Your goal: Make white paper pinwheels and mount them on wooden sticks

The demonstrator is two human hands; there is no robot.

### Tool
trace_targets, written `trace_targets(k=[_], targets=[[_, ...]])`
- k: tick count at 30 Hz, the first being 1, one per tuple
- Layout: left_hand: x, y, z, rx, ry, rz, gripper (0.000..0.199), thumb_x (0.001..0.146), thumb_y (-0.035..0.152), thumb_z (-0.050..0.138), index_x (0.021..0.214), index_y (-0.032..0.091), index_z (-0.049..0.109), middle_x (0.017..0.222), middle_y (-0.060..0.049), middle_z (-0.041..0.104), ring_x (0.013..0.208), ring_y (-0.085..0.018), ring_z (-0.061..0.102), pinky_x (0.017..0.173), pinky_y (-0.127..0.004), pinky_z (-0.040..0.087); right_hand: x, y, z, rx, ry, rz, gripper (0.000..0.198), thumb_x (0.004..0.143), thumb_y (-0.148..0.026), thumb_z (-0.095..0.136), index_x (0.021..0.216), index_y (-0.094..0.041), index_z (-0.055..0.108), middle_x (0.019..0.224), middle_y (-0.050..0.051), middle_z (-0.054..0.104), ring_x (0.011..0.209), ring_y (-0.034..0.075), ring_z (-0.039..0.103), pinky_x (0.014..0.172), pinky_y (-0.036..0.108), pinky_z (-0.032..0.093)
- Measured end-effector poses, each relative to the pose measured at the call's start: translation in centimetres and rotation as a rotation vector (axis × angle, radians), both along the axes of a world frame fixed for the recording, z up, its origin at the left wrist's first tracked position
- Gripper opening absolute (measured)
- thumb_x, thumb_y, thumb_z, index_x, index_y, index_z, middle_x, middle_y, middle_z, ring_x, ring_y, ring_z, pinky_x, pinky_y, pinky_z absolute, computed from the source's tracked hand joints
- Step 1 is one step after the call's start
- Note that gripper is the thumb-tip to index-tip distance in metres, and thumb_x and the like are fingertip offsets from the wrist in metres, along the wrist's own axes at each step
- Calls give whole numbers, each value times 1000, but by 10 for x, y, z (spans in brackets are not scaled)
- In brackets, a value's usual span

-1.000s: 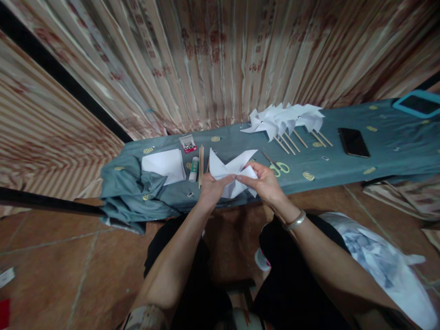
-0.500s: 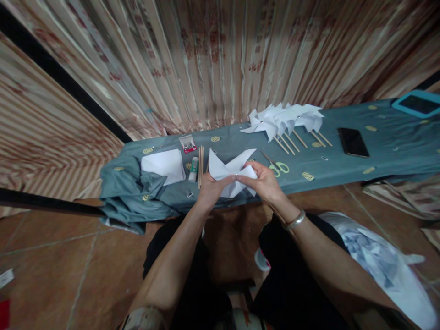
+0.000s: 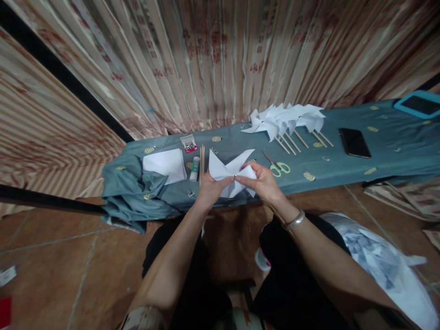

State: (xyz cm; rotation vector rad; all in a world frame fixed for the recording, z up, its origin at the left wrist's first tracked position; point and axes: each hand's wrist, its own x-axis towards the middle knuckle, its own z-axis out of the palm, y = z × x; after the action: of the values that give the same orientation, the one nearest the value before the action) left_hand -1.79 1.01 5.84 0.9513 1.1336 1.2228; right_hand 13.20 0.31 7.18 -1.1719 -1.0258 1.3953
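Just below the middle of the frame, the left hand and right hand pinch a white paper pinwheel from either side, thumbs close to the shiny dot at its centre. Wooden sticks and a glue stick lie left of it on the cloth-covered counter; scissors rest near the right hand, below mounted pinwheels right of centre.
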Motion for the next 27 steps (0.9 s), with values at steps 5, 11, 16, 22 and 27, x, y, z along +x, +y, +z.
trace_targets(k=[5, 11, 16, 22, 27], targets=[[0, 1, -1, 1, 22, -3, 25, 50, 25, 83, 70, 14, 72, 72, -3, 74, 70, -21, 68, 70, -33, 57, -1, -1, 0, -18, 18, -20, 52, 43, -37, 89, 82, -20, 60, 68, -4, 67, 57, 12, 57, 59, 26, 47], [-3, 0, -1, 45, 67, -11, 28, 52, 29, 83, 72, 13, 73, 74, -4, 74, 70, -20, 68, 71, -32, 56, -3, -1, -2, -8, -9, -44, 52, 44, -38, 89, 83, -20, 59, 66, -5, 66, 57, 13, 57, 59, 27, 47], [-14, -2, 8, 154, 138, -93, 52, 55, 34, 85, 101, 13, 72, 97, -8, 75, 92, -25, 69, 84, -35, 54, 2, -15, 8, 235, -248, -120, 37, 68, -39, 78, 97, -23, 61, 82, 1, 73, 71, 19, 66, 66, 32, 52], [-37, 1, 7, 374, 356, -81, 80, 54, 32, 87, 128, 21, 59, 137, -12, 57, 129, -29, 51, 107, -39, 40, 18, -47, 38, 756, -891, -284, 24, 85, -28, 64, 108, -24, 61, 96, 5, 76, 89, 23, 72, 85, 37, 54], [-49, 5, -8, 363, 446, -47, 66, 62, 32, 81, 125, 22, 62, 131, -11, 61, 123, -28, 56, 102, -40, 44, 30, -77, 62, 971, -994, -136, 29, 87, -23, 62, 115, -26, 61, 95, 6, 76, 90, 26, 71, 83, 39, 55]])
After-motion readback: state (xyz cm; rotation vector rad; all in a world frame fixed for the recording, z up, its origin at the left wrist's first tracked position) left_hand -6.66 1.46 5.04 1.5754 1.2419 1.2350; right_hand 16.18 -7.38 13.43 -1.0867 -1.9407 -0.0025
